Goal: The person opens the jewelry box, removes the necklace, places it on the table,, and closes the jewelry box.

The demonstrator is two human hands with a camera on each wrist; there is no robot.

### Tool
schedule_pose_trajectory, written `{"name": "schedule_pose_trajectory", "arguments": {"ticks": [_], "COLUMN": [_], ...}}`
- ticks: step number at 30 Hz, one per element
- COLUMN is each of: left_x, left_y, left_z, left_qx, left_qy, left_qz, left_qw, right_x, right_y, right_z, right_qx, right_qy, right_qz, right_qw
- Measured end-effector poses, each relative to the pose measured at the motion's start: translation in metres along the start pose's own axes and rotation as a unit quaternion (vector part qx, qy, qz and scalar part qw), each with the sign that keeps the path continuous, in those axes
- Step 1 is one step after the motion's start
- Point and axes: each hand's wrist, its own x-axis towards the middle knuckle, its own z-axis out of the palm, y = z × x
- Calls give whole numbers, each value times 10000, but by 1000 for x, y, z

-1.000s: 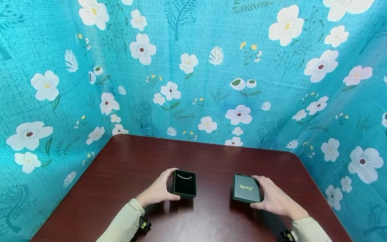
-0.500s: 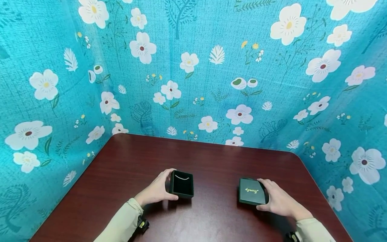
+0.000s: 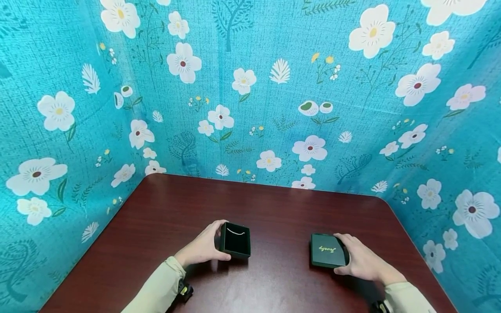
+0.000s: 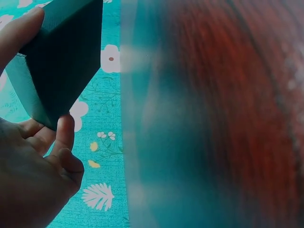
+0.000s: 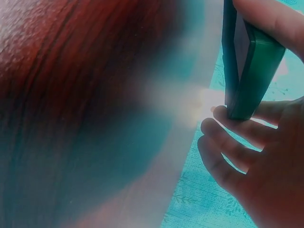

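Note:
In the head view my left hand [image 3: 203,245] grips a small dark green jewelry box base [image 3: 236,245] by its left side, thumb at the front and fingers at the back. A thin silvery chain [image 3: 235,232] curves across the upper part of its black lining. Farther right, my right hand [image 3: 360,257] holds the matching box lid [image 3: 328,250], which bears gold lettering on top. Both pieces look lifted off the table in the wrist views, where the base's dark underside [image 4: 66,52] and the lid's green side wall [image 5: 260,71] show between thumb and fingers.
The dark reddish-brown wooden table [image 3: 270,287] lies beneath both hands, its rounded back corners near the cloth. A turquoise flowered curtain [image 3: 266,100] encloses the back and both sides.
My right hand has carried the lid to the right and slightly toward me, away from the base. My left hand and the base have shifted slightly left, then stay nearly still.

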Motion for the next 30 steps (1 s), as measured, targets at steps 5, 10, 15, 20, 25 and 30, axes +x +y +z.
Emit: {"name": "schedule_pose_trajectory", "arguments": {"ticks": [5, 10, 15, 20, 25, 30], "left_x": [-1, -1, 0, 1, 0, 0], "left_y": [-2, -2, -3, -4, -4, -3], "left_z": [1, 2, 4, 5, 5, 4], "left_qx": [-29, -65, 32, 77, 206, 343], "left_qy": [-32, -81, -178, -190, -216, -277], "left_qz": [24, 40, 119, 153, 127, 19], "left_qw": [10000, 9999, 9998, 9997, 9995, 9990], "right_x": [-1, -1, 0, 0, 1, 0], "right_y": [1, 4, 5, 4, 3, 3], "right_z": [2, 4, 6, 5, 4, 3], "right_qx": [67, 6, -17, 11, -9, -30], "right_qy": [-106, -114, -152, -217, -314, -385], "right_qz": [14, 42, 38, 18, 142, 134], "right_qw": [9999, 9999, 9999, 9998, 9994, 9992]}}
